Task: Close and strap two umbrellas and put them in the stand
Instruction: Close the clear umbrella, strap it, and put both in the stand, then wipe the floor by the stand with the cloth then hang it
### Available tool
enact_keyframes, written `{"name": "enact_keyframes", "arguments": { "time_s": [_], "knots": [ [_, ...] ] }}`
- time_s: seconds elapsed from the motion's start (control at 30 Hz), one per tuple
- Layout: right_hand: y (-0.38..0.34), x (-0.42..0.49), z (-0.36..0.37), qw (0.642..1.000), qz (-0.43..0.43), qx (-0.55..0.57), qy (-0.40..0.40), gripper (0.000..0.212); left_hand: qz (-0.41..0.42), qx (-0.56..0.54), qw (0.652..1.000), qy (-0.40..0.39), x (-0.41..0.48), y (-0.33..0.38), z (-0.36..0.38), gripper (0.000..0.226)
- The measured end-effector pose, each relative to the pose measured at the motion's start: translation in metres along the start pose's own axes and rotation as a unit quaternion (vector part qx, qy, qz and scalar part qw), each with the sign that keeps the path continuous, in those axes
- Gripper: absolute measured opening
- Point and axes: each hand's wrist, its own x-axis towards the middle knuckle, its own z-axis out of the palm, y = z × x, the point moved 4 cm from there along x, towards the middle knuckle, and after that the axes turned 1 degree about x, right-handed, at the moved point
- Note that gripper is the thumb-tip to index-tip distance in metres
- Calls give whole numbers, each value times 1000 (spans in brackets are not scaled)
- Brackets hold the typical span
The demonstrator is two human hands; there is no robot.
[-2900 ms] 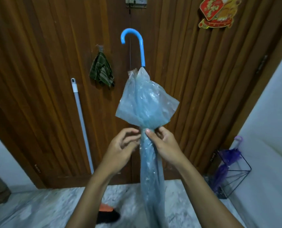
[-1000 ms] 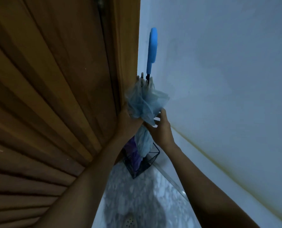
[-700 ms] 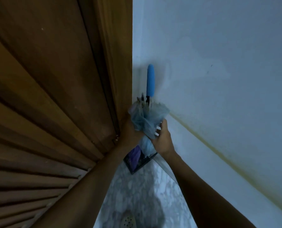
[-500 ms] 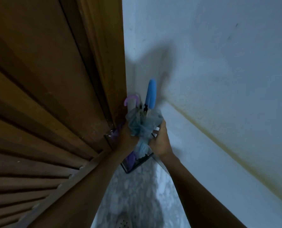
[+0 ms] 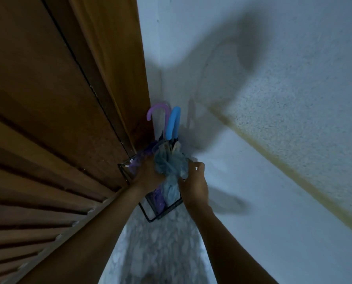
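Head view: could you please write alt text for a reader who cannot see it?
The left hand grips a folded blue umbrella in a black wire stand, the right hand against it. A purple umbrella stands beside it, in the corner between a wooden door and a white wall.
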Motion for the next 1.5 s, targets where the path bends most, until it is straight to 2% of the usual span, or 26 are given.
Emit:
{"name": "enact_keyframes", "arguments": {
  "time_s": [0.07,0.1,0.17,0.23,0.3,0.4,0.47,0.53,0.6,0.67,0.8,0.97,1.1,1.23,1.4,1.5],
  "knots": [
    [0,-4,4,1000,22,-12,-2,51,27,-10,1000,-11,1,-1,0,37],
    [-4,-6,5,1000,31,-1,-3,50,37,-3,999,9,1,-1,-2,37],
    [-1,-3,10,998,57,25,-14,38,33,35,998,38,0,-6,-3,38],
    [3,-1,15,996,79,19,-43,28,51,-14,998,27,-1,-7,-2,24],
    [9,2,16,992,99,28,-67,26,24,-162,986,24,-2,-12,-1,38],
    [11,1,11,990,110,50,-72,23,26,-1,999,32,-9,-5,4,44],
    [12,-2,5,990,108,70,-57,17,-32,-46,998,33,-7,-11,10,48],
    [8,-10,-2,989,111,84,-42,18,-56,-53,996,42,-9,-17,10,45],
    [4,-14,-9,994,100,46,-28,34,-82,-62,994,47,-15,-11,6,46],
    [-8,-18,-20,996,82,6,-30,44,-95,-71,992,29,-26,0,2,47],
    [-53,-34,-56,998,36,13,-44,42,-120,-77,990,11,-57,30,-29,57],
    [-138,-67,-118,997,-53,-24,-49,39,-96,-55,994,16,-122,87,-98,39],
    [-212,-111,-159,989,-116,-30,-86,38,-51,-16,993,110,-199,140,-164,31],
    [-284,-164,-184,971,-189,-25,-146,39,-49,-44,986,156,-287,169,-217,25],
    [-377,-253,-195,932,-279,62,-222,37,-39,-59,962,265,-409,182,-287,4],
    [-430,-309,-187,899,-316,71,-296,40,-30,-62,941,330,-481,177,-331,10]
  ]
}}
